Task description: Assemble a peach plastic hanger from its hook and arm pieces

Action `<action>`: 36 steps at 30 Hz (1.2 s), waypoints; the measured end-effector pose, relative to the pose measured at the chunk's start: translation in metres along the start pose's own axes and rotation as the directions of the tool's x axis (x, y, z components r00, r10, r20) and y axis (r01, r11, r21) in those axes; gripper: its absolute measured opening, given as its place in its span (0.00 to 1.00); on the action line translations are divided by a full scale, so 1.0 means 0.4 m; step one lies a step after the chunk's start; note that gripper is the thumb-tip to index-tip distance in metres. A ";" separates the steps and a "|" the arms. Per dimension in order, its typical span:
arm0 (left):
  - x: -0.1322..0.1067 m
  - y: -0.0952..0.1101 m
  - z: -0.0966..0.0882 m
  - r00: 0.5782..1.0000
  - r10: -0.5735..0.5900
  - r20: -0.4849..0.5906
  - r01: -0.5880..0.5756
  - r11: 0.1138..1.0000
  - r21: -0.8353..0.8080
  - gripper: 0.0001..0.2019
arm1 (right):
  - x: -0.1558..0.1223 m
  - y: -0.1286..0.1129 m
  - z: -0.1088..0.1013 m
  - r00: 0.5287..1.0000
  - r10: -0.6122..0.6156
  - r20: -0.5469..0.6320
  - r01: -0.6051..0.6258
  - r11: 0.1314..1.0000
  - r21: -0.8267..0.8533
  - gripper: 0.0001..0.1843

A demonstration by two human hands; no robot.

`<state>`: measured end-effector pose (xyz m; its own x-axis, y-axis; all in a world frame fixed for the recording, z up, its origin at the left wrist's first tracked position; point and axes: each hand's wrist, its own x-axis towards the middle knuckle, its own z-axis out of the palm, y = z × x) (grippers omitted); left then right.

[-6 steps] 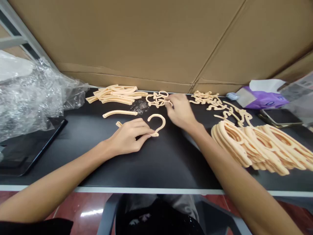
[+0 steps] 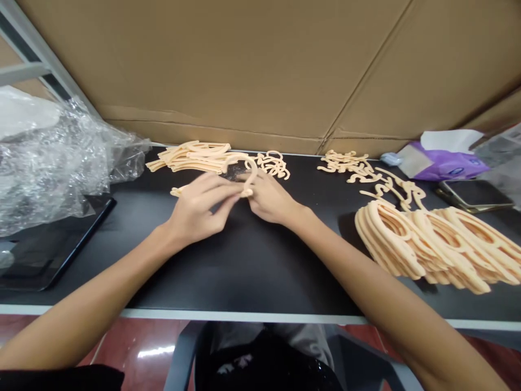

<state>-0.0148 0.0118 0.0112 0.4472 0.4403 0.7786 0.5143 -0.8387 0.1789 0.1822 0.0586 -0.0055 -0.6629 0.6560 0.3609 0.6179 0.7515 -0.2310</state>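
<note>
My left hand (image 2: 203, 206) is closed, pinching a cream plastic hanger piece with a curved hook (image 2: 253, 172) between thumb and fingers. The hook stands up to the right of the fingertips, and a cream end (image 2: 176, 191) shows at the far side of the same hand. Close behind the hook is my right hand (image 2: 271, 196), its fingertips hidden by the hook and the left hand. A pile of loose hooks (image 2: 273, 163) lies just beyond the right hand. Farther left, a stack of curved hanger arms (image 2: 191, 156) rests along the back.
Assembled-looking hangers (image 2: 423, 244) are stacked at the right. More small curved pieces (image 2: 345, 163) lie behind them, near a purple tissue pack (image 2: 451, 160) and a phone (image 2: 476, 194). Clear plastic wrap (image 2: 73, 157) and a dark tablet-like panel (image 2: 49, 244) occupy the left.
My right hand has moved left from the hook pile to beside the left hand. My left hand, with the hooked hanger piece, has lifted and shifted away and left.
</note>
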 end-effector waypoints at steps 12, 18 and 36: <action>-0.005 -0.031 0.000 0.989 -0.142 0.046 0.135 0.983 0.128 0.08 | -0.070 -0.030 -0.044 0.986 0.086 -0.140 -0.096 0.993 -0.063 0.13; -0.005 -0.045 -0.004 0.983 -0.181 0.013 0.177 0.972 0.152 0.08 | -0.075 -0.046 -0.039 0.993 0.118 -0.022 -0.119 0.991 -0.056 0.15; -0.015 -0.063 0.005 0.952 -0.265 0.154 0.251 0.962 0.107 0.10 | -0.099 -0.033 -0.091 0.972 0.230 -0.050 -0.233 0.970 -0.074 0.16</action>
<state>-0.0290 0.0309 0.0010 0.4017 0.6911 0.6009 0.6852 -0.6622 0.3034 0.2155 0.0201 0.0161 -0.4811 0.8066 0.3433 0.7849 0.5708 -0.2410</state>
